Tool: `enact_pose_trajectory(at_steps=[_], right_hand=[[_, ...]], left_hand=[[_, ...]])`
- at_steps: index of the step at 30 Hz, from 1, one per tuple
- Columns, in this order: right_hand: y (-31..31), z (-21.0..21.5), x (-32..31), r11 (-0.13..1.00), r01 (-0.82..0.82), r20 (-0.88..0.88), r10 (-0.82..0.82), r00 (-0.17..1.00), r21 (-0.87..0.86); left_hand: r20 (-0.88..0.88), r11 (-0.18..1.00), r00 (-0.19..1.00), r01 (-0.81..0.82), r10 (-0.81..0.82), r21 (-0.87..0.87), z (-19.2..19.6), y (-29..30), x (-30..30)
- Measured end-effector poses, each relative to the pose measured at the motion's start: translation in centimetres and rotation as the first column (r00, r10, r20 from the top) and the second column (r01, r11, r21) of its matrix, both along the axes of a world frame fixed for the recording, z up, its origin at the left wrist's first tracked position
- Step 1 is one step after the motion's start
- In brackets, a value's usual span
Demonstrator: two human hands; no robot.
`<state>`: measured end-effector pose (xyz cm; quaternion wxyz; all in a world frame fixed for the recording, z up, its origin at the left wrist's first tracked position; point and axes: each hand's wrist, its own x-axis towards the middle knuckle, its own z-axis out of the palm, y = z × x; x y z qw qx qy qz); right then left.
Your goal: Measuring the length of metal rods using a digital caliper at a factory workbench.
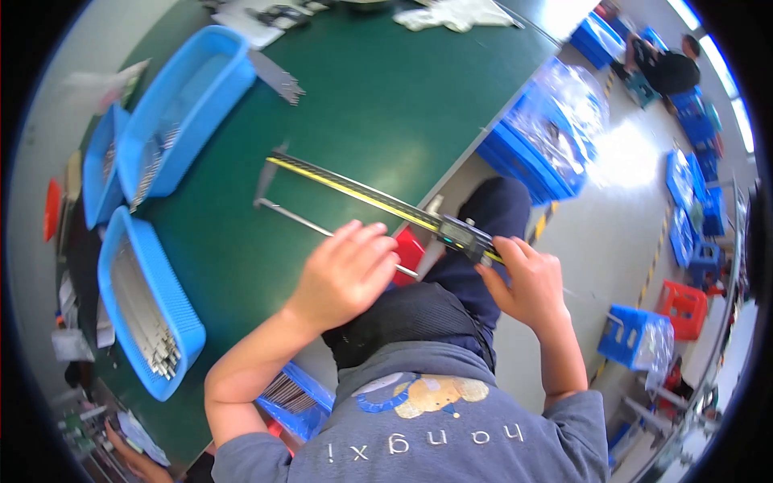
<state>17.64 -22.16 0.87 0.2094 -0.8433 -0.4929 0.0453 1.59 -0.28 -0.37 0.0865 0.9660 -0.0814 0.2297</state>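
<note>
A long digital caliper with a yellow-edged beam lies slanted across the green table, its jaws at the upper left. My right hand grips the caliper's dark slider with the display, off the table's edge. A thin metal rod lies parallel to the beam, and my left hand holds its near end with curled fingers. A small red object shows under the left hand.
Blue trays of metal rods stand at the left, another by my lap. Blue crates with plastic bags stand on the floor at right, with red and blue stools. A person in dark clothes crouches far back.
</note>
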Motion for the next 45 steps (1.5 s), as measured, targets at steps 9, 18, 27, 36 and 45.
enact_pose_trajectory(at_steps=[9,18,27,36,45], right_hand=[[-0.3,-0.3,0.2,0.999,0.028,-0.044,-0.026,0.999,0.043],[0.1,-0.5,0.4,0.996,0.001,-0.03,0.002,1.0,0.088],[-0.4,-0.8,0.0,0.996,0.049,-0.044,-0.046,0.998,0.069],[0.5,-0.8,0.3,0.995,0.01,-0.057,-0.005,0.998,0.095],[-0.2,-1.3,1.3,0.996,0.048,-0.025,-0.046,0.999,0.079]], left_hand=[[0.37,0.995,0.928,0.005,-0.042,0.101,6.4,0.1,0.7],[0.252,0.945,0.968,-0.073,-0.01,0.32,3.6,13.3,11.3],[0.13,0.898,0.952,-0.303,0.276,0.32,-0.1,20.2,14.6],[0.098,0.921,0.925,-0.376,0.367,0.099,0.3,20.0,10.3],[0.277,0.319,0.295,-0.947,0.914,-0.046,10.3,18.6,-9.7]])
